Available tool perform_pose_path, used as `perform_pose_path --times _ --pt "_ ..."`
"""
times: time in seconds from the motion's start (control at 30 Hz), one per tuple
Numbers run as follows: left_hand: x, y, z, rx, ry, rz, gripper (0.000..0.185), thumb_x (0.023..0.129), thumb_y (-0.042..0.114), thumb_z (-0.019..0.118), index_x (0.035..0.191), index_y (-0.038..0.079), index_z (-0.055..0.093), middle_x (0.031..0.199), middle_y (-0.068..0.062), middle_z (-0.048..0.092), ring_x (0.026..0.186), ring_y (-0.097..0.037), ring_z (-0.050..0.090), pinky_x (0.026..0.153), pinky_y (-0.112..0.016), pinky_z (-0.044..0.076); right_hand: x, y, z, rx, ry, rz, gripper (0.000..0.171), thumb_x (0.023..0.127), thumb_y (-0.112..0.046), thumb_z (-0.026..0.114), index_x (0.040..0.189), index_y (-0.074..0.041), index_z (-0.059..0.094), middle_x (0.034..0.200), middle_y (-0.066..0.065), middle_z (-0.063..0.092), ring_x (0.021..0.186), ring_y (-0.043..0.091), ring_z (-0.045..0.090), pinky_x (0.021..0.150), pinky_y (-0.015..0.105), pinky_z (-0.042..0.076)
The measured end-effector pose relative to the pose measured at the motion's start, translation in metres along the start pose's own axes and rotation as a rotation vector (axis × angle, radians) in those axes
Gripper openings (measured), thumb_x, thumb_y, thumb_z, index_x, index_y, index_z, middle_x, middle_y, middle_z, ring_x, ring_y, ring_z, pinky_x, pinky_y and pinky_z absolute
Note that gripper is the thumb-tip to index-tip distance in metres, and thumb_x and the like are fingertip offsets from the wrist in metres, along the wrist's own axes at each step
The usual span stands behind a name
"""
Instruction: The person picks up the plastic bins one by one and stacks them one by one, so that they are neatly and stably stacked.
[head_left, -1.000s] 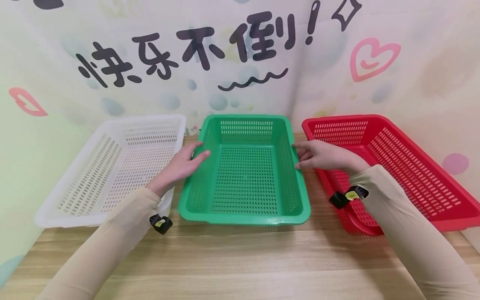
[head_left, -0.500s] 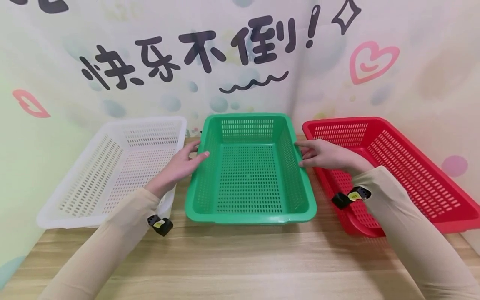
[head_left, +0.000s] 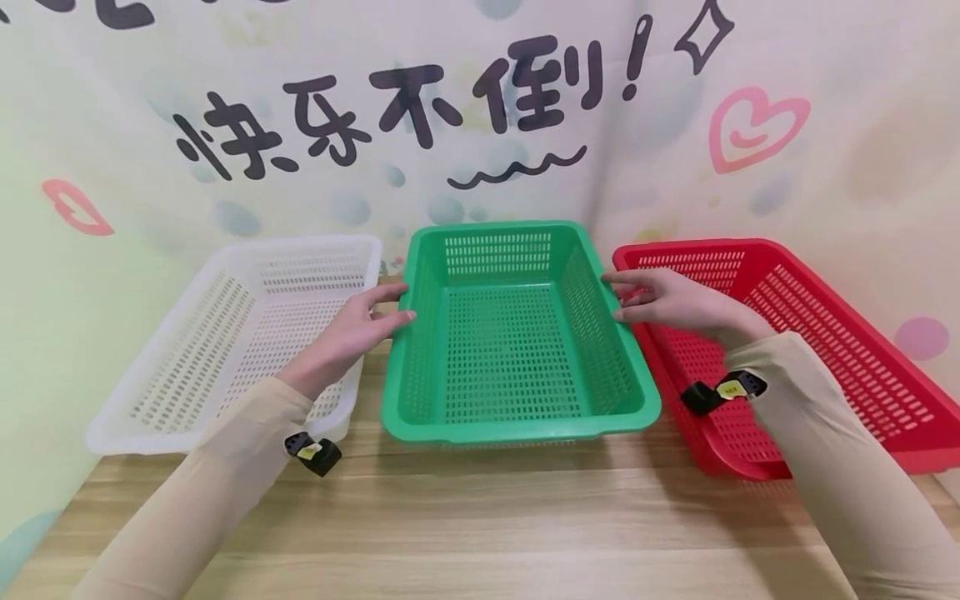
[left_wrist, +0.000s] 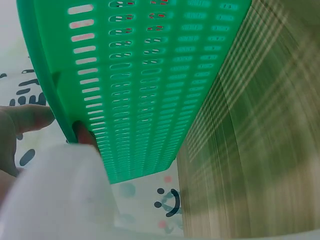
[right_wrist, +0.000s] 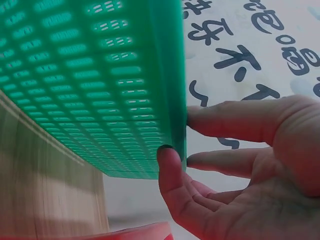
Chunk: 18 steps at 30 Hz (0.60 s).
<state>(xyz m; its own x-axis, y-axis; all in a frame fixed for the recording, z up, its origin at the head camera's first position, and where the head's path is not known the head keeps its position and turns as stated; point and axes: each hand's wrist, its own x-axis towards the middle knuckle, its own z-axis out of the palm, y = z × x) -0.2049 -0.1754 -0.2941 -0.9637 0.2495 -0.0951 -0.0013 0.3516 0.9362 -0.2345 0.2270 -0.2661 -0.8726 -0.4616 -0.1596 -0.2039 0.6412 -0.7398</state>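
While the left hand (head_left: 352, 333) and right hand (head_left: 667, 302) grip its side rims, fingers curled, a green basket (head_left: 517, 333) sits between white basket (head_left: 240, 333) and red basket (head_left: 810, 350) on a wooden tabletop (head_left: 480, 525), before a wall banner (head_left: 450, 125).

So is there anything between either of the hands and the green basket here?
Nothing visible. The left hand grips the left rim of the green basket, and the right hand grips its right rim. The white basket and red basket sit to either side, outside those grips.
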Motion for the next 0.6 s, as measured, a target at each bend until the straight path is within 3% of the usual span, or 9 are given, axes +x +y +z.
perform_pose_path --times 0.6 --pt "-0.012 0.010 -0.015 -0.092 -0.033 0.060 0.065 0.095 0.012 0.058 0.151 0.001 0.027 0.150 -0.015 0.032 0.121 -0.030 0.053 0.109 -0.043 0.029 -0.002 -0.005 -0.004 0.115 0.062 0.001 0.068 0.091 -0.017 0.068 0.150 -0.010 0.035 0.136 0.018 0.047 0.118 0.036 0.049 0.089 0.050 0.050"
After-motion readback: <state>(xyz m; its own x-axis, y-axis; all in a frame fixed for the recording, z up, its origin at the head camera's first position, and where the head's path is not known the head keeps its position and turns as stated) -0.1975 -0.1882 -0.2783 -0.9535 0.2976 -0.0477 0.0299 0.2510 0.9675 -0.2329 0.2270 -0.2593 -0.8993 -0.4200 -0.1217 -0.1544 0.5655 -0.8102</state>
